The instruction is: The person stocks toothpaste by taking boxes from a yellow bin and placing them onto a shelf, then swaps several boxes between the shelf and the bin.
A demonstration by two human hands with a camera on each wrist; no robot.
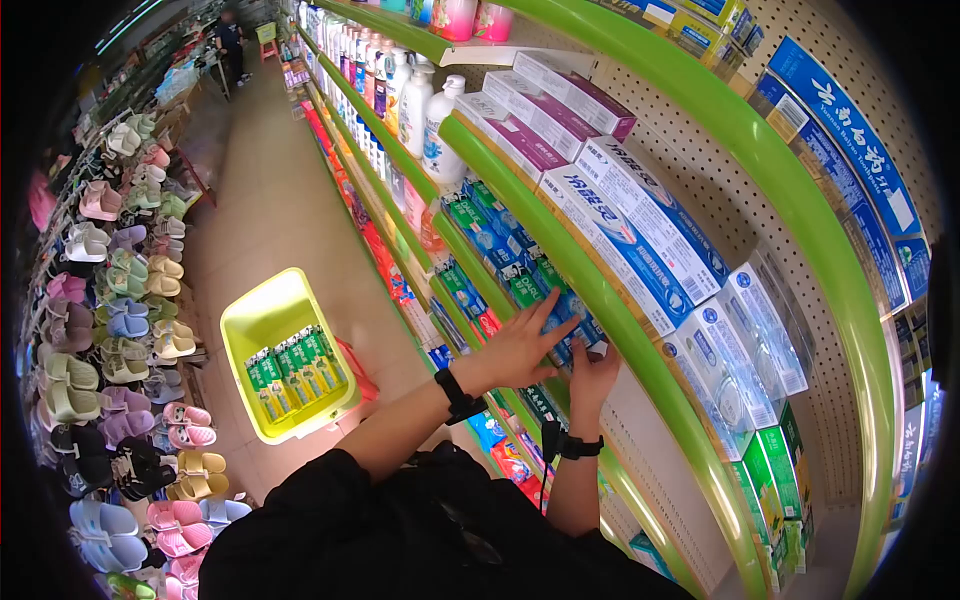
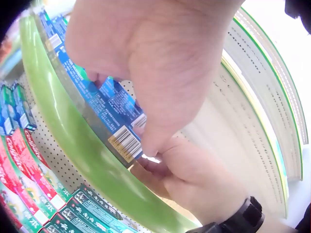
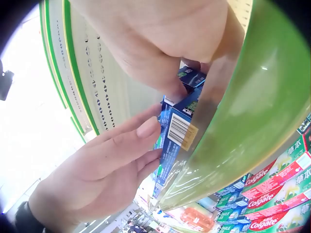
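Note:
My left hand (image 1: pixel 518 345) spreads its fingers over a row of blue and green Darlie toothpaste boxes (image 1: pixel 525 285) on the shelf. In the right wrist view, its straight thumb and fingers touch the side of a blue toothpaste box (image 3: pixel 170 141). Close beside it, my right hand (image 1: pixel 592 375) pinches the end of a blue toothpaste box between thumb and fingers; part of that grip is hidden behind the hand. The blue box's barcode end (image 2: pixel 127 141) faces the clear shelf lip in the left wrist view.
A yellow basket (image 1: pixel 262 312) with several green toothpaste packs stands on the left. The green shelf edge (image 2: pixel 73 131) curves in front of the boxes. Larger toothpaste cartons (image 1: pixel 620 240) fill the shelf above, Colgate boxes (image 3: pixel 267 199) sit below, and slippers (image 1: pixel 125 355) line the far left.

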